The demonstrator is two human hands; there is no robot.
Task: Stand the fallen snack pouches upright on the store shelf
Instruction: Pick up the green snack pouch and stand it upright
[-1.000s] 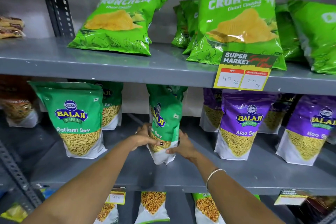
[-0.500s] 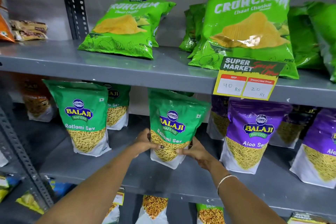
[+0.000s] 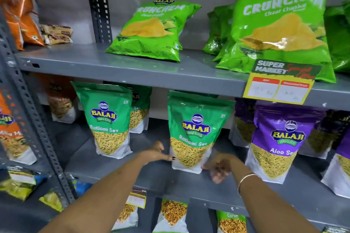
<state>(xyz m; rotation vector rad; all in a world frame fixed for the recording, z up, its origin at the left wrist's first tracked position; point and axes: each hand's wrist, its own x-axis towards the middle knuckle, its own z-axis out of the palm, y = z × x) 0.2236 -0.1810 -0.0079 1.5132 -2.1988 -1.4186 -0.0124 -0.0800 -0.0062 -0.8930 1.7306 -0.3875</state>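
A green Ratlami Sev pouch [image 3: 196,132] stands upright on the grey middle shelf [image 3: 151,176], facing front. My left hand [image 3: 156,154] is at its lower left edge, thumb on the front of the pouch, pinching it. My right hand [image 3: 219,166] is blurred, just off the pouch's lower right corner, fingers apart and holding nothing. A second green Ratlami Sev pouch [image 3: 108,119] stands upright to the left with another behind it.
Purple Aloo Sev pouches [image 3: 280,142] stand close on the right. Green Crunchem bags [image 3: 151,30] lean on the top shelf, above a yellow price tag [image 3: 278,85]. A slotted steel post [image 3: 37,119] rises at the left. More pouches stand on the shelf below.
The pouch was turned to face front and set down upright. My right hand has let go and pulled back. The camera moved closer and to the left.
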